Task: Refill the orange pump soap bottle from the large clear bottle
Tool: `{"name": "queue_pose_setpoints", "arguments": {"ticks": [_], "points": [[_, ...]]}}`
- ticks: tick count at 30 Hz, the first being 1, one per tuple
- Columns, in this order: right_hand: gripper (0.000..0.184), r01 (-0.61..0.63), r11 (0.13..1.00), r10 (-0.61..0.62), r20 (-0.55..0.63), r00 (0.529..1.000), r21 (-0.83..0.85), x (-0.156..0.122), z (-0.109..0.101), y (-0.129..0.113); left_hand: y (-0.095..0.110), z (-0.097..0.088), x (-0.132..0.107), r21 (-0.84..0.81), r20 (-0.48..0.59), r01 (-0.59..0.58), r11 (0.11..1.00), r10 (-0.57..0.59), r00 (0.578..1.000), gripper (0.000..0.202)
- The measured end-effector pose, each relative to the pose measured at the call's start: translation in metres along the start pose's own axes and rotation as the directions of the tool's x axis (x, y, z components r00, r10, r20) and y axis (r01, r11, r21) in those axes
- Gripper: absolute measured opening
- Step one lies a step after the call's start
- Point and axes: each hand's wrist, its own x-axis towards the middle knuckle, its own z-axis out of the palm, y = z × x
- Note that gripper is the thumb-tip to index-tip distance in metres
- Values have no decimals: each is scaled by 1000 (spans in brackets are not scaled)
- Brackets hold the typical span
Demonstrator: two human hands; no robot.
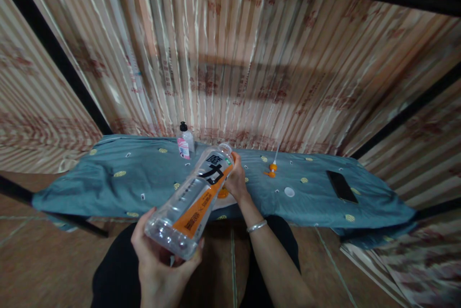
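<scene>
A large clear plastic bottle (190,197) with an orange and black label is held tilted in front of me, its uncapped neck pointing away and to the right. My left hand (162,255) grips its base from below. Near the neck, my right hand (237,181) is closed against the bottle's side, its fingers partly hidden behind it. Beneath the bottle and right hand, an orange piece (223,193) and something white show in part; I cannot tell what they are. An orange pump head (272,168) with a thin tube lies to the right, near a white round disc (289,192).
A blue-green cloth (313,202) with yellow prints covers the low table. At its back left stands a clear bottle (183,147) with a pink label and black cap. A dark phone (341,186) lies on the right. Striped curtains (230,58) and dark poles surround the table.
</scene>
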Motion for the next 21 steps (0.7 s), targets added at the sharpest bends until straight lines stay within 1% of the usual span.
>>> {"name": "queue_pose_setpoints", "arguments": {"ticks": [4,10,16,21], "points": [[72,2,1000,-2,3,1000,-4,0,0,0,-3,-2,1,23,0,0,1000,0,1000,97],[73,16,1000,-16,6,1000,18,-2,0,-2,-4,-1,0,25,-3,-8,1000,8,1000,94],[73,-1,1000,1,8,1000,29,-3,-2,-7,-8,-1,-2,38,-23,-68,997,68,997,92],[73,14,1000,-14,10,1000,18,-3,-2,-9,-13,0,-3,54,-24,-82,995,84,996,88]]}}
